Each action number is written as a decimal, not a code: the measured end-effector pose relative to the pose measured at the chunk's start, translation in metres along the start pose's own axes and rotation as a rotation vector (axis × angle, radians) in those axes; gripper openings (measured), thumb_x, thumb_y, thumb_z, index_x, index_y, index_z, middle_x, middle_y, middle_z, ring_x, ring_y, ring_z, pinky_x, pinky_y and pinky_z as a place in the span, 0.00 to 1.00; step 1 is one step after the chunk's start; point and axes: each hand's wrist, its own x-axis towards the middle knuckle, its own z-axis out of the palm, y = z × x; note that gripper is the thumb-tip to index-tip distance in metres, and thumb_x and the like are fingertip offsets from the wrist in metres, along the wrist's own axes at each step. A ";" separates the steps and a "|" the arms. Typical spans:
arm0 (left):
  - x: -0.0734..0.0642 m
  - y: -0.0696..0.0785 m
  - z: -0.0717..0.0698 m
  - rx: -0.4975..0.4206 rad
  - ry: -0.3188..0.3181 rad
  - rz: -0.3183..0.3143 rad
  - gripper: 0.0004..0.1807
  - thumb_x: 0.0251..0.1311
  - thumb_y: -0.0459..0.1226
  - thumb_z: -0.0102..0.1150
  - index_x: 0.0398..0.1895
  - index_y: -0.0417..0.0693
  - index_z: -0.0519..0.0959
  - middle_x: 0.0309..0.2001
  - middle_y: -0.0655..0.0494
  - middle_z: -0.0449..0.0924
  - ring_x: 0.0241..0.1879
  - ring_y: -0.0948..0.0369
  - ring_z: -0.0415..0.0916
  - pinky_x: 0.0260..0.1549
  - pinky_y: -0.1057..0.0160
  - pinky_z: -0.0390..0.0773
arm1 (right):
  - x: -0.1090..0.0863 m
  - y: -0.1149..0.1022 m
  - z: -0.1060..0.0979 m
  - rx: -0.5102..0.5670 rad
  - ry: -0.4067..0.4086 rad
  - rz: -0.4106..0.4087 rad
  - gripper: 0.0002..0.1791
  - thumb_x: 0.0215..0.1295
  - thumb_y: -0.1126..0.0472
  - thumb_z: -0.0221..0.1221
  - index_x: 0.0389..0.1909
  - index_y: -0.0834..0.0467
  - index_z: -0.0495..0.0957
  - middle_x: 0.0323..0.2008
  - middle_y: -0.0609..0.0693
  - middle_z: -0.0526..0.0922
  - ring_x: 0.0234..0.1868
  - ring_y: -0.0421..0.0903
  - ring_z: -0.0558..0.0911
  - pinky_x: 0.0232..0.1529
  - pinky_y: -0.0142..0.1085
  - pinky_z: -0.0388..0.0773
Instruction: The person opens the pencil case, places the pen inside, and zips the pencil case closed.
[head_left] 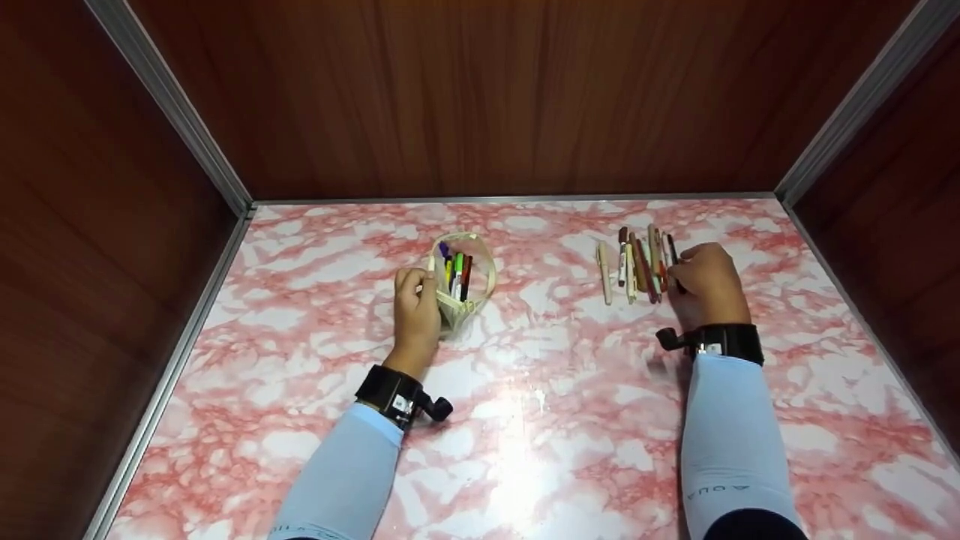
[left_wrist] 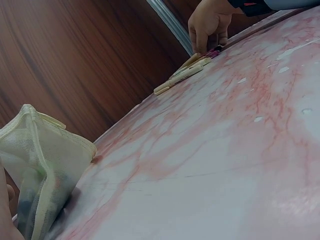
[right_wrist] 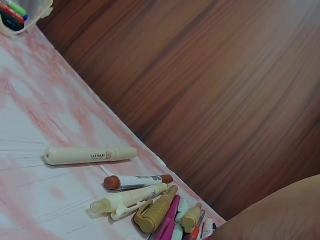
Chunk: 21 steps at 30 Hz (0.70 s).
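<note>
A cream mesh pencil pouch [head_left: 491,281] stands with its top gaping, several markers [head_left: 459,266] inside it. My left hand [head_left: 417,304] grips the pouch's left rim between thumb and fingers; the left wrist view shows the pouch's mesh side [left_wrist: 60,160] with dark shapes within. Over on the right, my right hand [head_left: 706,277] pinches a black pen [head_left: 672,247] at the right end of a row of pens. Next to it lie a maroon pen [head_left: 643,270], a brown-capped marker [right_wrist: 140,181] and a gold-coloured pen [right_wrist: 156,210]. Its fingertips are hidden in the right wrist view.
A cream pen [right_wrist: 90,155] lies slightly apart, left of the row. The red-and-white marbled table [head_left: 540,360] is bounded by a brown wooden panel [head_left: 510,97] behind and side panels with metal edging.
</note>
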 end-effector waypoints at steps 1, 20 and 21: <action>0.000 0.000 0.000 0.004 -0.003 0.003 0.11 0.84 0.35 0.56 0.40 0.37 0.81 0.52 0.48 0.73 0.52 0.57 0.74 0.49 0.65 0.79 | 0.000 0.000 0.000 0.007 -0.003 0.003 0.18 0.72 0.67 0.56 0.20 0.56 0.72 0.15 0.47 0.64 0.20 0.46 0.59 0.25 0.42 0.61; 0.000 0.002 0.000 -0.012 -0.012 -0.031 0.09 0.83 0.34 0.56 0.41 0.39 0.80 0.57 0.47 0.74 0.53 0.56 0.76 0.49 0.62 0.84 | 0.002 -0.009 -0.005 0.115 -0.008 0.122 0.43 0.82 0.60 0.54 0.92 0.64 0.51 0.59 0.68 0.85 0.45 0.52 0.85 0.54 0.47 0.81; 0.000 0.002 0.000 -0.013 -0.013 -0.033 0.09 0.83 0.34 0.55 0.41 0.39 0.80 0.57 0.48 0.74 0.53 0.56 0.76 0.49 0.62 0.84 | 0.002 -0.011 -0.006 0.143 0.004 0.118 0.44 0.83 0.59 0.54 0.93 0.62 0.50 0.60 0.66 0.83 0.45 0.51 0.85 0.54 0.47 0.83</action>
